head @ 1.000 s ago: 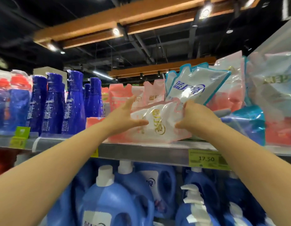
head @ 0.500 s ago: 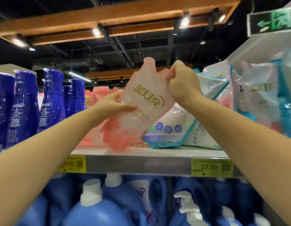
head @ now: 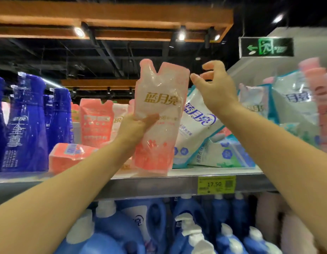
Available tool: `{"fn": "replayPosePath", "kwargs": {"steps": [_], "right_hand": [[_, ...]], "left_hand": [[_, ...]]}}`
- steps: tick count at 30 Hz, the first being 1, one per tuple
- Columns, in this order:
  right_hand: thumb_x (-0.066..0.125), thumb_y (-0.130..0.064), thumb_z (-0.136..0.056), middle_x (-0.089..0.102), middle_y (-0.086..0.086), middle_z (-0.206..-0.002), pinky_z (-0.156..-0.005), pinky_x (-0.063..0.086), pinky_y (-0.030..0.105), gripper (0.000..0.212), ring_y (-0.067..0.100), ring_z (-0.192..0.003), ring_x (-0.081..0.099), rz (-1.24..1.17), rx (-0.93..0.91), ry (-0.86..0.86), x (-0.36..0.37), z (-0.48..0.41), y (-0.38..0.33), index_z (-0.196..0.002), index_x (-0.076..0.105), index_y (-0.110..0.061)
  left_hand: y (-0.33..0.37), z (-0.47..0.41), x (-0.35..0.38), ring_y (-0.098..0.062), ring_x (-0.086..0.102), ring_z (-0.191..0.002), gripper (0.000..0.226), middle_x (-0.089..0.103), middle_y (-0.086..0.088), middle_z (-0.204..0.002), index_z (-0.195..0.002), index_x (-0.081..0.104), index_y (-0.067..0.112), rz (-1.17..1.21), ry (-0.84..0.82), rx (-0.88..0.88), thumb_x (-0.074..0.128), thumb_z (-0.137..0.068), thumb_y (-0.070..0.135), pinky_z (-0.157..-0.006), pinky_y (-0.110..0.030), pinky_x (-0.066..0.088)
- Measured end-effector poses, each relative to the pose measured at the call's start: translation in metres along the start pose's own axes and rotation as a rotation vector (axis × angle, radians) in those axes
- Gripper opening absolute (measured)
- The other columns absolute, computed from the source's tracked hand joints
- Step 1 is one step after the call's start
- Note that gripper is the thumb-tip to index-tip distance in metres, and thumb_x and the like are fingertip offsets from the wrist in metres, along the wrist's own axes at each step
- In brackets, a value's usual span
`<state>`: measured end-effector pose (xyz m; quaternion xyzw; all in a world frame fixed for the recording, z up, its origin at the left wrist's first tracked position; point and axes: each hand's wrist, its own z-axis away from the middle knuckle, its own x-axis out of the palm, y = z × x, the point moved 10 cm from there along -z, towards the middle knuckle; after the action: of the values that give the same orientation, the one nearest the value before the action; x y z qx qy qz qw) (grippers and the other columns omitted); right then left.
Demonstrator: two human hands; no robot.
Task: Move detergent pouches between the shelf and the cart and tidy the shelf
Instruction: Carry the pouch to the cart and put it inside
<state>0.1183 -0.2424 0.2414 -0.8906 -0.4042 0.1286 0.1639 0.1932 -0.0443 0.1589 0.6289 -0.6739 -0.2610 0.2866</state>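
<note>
A pink detergent pouch [head: 160, 99] with gold lettering stands upright at the front of the shelf [head: 159, 182]. My left hand [head: 134, 128] grips its left side at mid height. Just right of the pouch's top corner, my right hand [head: 214, 85] hovers with fingers spread, touching nothing. Behind it a white-and-blue pouch [head: 197, 129] leans left, and another blue-trimmed pouch [head: 230, 154] lies flat. Left of my left arm one pink pouch [head: 67, 156] lies flat and another [head: 95, 123] stands behind it.
Tall dark blue pouches [head: 25, 125] fill the shelf's left end. More white, blue and pink pouches [head: 296, 103] crowd the right end. A yellow 17.50 price tag [head: 216, 184] sits on the shelf edge. Blue detergent jugs [head: 111, 230] line the shelf below.
The pink pouch has been turned from tilted to upright on the shelf front. My right hand has let go of its top corner and opened beside it.
</note>
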Motion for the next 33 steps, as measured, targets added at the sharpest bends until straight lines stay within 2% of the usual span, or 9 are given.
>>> {"fn": "replayPosePath", "kwargs": {"steps": [3, 6, 9, 11, 16, 19, 21, 26, 33], "right_hand": [[0.054, -0.033, -0.093, 0.052, -0.005, -0.104, -0.076, 0.039, 0.021, 0.036, 0.011, -0.09, 0.051, -0.009, 0.086, 0.05, -0.026, 0.028, 0.032, -0.125, 0.045, -0.017], [0.053, -0.029, -0.093, 0.054, -0.003, -0.104, -0.058, 0.038, 0.003, 0.033, 0.009, -0.083, 0.053, 0.009, 0.164, 0.012, -0.034, 0.054, 0.056, -0.124, 0.047, -0.017], [0.052, -0.03, -0.094, 0.057, -0.001, -0.101, -0.048, 0.038, 0.003, 0.036, 0.0, -0.071, 0.053, -0.001, 0.247, -0.064, -0.033, 0.076, 0.071, -0.126, 0.046, -0.015], [0.049, -0.036, -0.095, 0.059, -0.004, -0.101, -0.052, 0.04, 0.003, 0.037, -0.007, -0.07, 0.052, 0.001, 0.268, -0.102, -0.035, 0.086, 0.073, -0.127, 0.046, -0.018], [0.04, -0.048, -0.094, 0.058, -0.012, -0.099, -0.074, 0.043, 0.015, 0.047, 0.001, -0.086, 0.058, -0.095, 0.251, -0.139, -0.045, 0.102, 0.058, -0.128, 0.049, -0.017], [0.043, -0.052, -0.09, 0.058, -0.013, -0.102, -0.079, 0.046, 0.013, 0.05, 0.002, -0.094, 0.058, -0.172, 0.248, -0.13, -0.068, 0.113, 0.046, -0.127, 0.045, -0.02], [0.05, -0.05, -0.086, 0.059, -0.011, -0.104, -0.075, 0.048, 0.013, 0.047, -0.002, -0.091, 0.058, -0.21, 0.262, -0.078, -0.099, 0.122, 0.042, -0.124, 0.039, -0.024], [0.065, -0.043, -0.078, 0.059, -0.008, -0.11, -0.083, 0.056, 0.033, 0.061, 0.011, -0.097, 0.064, -0.233, 0.322, 0.061, -0.216, 0.161, 0.052, -0.126, 0.032, -0.026], [0.07, -0.034, -0.078, 0.059, -0.013, -0.099, -0.064, 0.053, 0.016, 0.052, 0.0, -0.082, 0.064, -0.009, 0.509, 0.264, -0.442, 0.267, 0.095, -0.117, 0.036, -0.028]], "left_hand": [[0.003, -0.002, 0.002, -0.009, 0.07, -0.065, 0.007, 0.07, 0.005, -0.08, -0.089, 0.065, 0.022, 0.132, 0.038, 0.014, 0.065, -0.085, 0.016, -0.055, -0.025, 0.058], [0.007, -0.001, 0.008, -0.009, 0.069, -0.073, 0.012, 0.07, 0.005, -0.089, -0.096, 0.063, 0.024, 0.201, 0.03, 0.025, 0.064, -0.086, 0.019, -0.056, -0.026, 0.057], [0.014, 0.005, 0.019, -0.016, 0.07, -0.085, 0.033, 0.069, -0.001, -0.101, -0.114, 0.058, 0.018, 0.269, -0.013, 0.074, 0.068, -0.083, 0.019, -0.058, -0.026, 0.058], [0.018, 0.011, 0.031, -0.015, 0.07, -0.089, 0.041, 0.069, -0.001, -0.106, -0.122, 0.055, 0.015, 0.288, -0.046, 0.084, 0.068, -0.083, 0.018, -0.063, -0.026, 0.058], [0.03, 0.035, 0.071, -0.008, 0.071, -0.074, 0.016, 0.073, 0.012, -0.079, -0.097, 0.063, 0.026, 0.317, -0.091, 0.076, 0.065, -0.085, 0.015, -0.056, -0.023, 0.056], [0.04, 0.059, 0.111, -0.008, 0.071, -0.069, 0.016, 0.073, 0.011, -0.074, -0.098, 0.062, 0.022, 0.35, -0.139, 0.044, 0.065, -0.084, 0.014, -0.054, -0.023, 0.055], [0.05, 0.077, 0.147, -0.011, 0.072, -0.072, 0.016, 0.074, 0.007, -0.077, -0.099, 0.064, 0.019, 0.379, -0.184, 0.039, 0.064, -0.084, 0.012, -0.057, -0.024, 0.056], [0.071, 0.141, 0.259, -0.018, 0.072, -0.076, 0.014, 0.074, -0.001, -0.08, -0.094, 0.068, 0.016, 0.479, -0.283, -0.022, 0.063, -0.083, 0.008, -0.064, -0.031, 0.057], [0.08, 0.298, 0.465, -0.022, 0.07, -0.08, 0.019, 0.073, -0.01, -0.09, -0.1, 0.069, 0.011, 0.626, -0.556, -0.246, 0.064, -0.082, 0.007, -0.071, -0.034, 0.058]]}}
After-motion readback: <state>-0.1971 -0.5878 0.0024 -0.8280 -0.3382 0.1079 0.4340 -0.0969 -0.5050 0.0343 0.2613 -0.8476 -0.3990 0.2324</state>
